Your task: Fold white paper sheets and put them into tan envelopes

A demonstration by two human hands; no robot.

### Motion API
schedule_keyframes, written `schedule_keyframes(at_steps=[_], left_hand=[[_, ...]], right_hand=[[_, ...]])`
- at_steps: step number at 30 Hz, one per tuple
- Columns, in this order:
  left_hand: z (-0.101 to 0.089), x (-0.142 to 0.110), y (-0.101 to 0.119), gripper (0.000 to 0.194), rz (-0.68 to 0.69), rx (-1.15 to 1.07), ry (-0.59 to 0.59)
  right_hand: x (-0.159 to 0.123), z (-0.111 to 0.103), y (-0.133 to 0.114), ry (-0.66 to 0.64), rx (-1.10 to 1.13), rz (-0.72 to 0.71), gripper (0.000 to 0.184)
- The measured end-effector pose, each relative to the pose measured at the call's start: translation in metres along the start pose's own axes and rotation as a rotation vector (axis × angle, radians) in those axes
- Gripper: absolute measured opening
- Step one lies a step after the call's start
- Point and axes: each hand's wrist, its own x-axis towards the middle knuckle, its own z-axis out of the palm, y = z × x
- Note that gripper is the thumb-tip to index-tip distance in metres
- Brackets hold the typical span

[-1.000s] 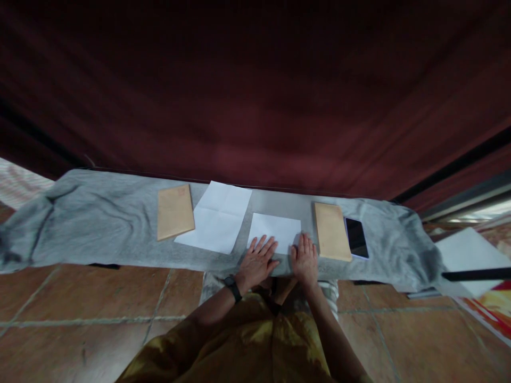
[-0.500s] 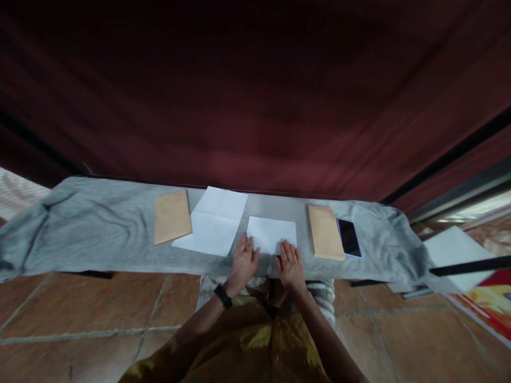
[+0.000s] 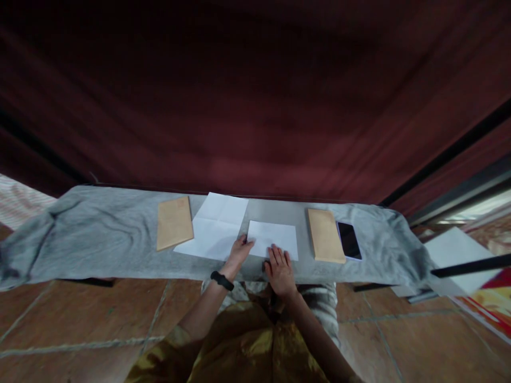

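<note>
A white sheet of paper [image 3: 273,237], seemingly folded to a smaller size, lies in front of me on the grey cloth. At its left edge, my left hand [image 3: 239,249] pinches the sheet, thumb on top and fingers curled by the edge. My right hand [image 3: 280,270] rests on the lower edge of that sheet, fingers stretched out flat. To the left lies a larger white sheet [image 3: 218,226] with crease lines, close to my left hand.
A brown envelope [image 3: 174,223] overlaps the larger sheet's left side. Right of the folded paper lie a stack of brown envelopes [image 3: 325,235] and a phone [image 3: 348,240]. Grey cloth [image 3: 120,229] covers the narrow table; a dark red curtain [image 3: 255,133] hangs behind it.
My left hand has gone from lying flat near the lower left corner to pinching the folded sheet's left edge. The right hand has slid slightly left and down. The view has shifted slightly.
</note>
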Motion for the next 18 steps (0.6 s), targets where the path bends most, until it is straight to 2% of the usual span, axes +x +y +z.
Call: schedule_keyframes(at_steps=[6, 10, 12, 14, 16, 18], left_hand=[[0.008, -0.014, 0.019, 0.018, -0.024, -0.037, -0.034], [0.015, -0.024, 0.045, 0.032, 0.003, -0.128, -0.125], [0.016, -0.027, 0.054, 0.045, 0.021, -0.210, -0.139], [0.014, -0.028, 0.054, 0.052, -0.002, -0.263, -0.078], [0.012, -0.029, 0.047, 0.052, -0.079, -0.282, -0.026], [0.010, -0.031, 0.036, 0.054, -0.161, -0.307, -0.069]], right_hand=[[0.010, -0.010, -0.007, 0.038, 0.039, -0.002, 0.057], [0.034, -0.030, -0.015, 0.092, 0.152, 0.070, 0.052], [0.048, -0.044, -0.015, 0.155, 0.335, 0.158, 0.050], [0.059, -0.057, -0.012, 0.229, 0.617, 0.273, 0.048], [0.067, -0.067, -0.009, 0.283, 0.904, 0.394, 0.049], [0.071, -0.070, -0.005, 0.322, 1.126, 0.485, 0.052]])
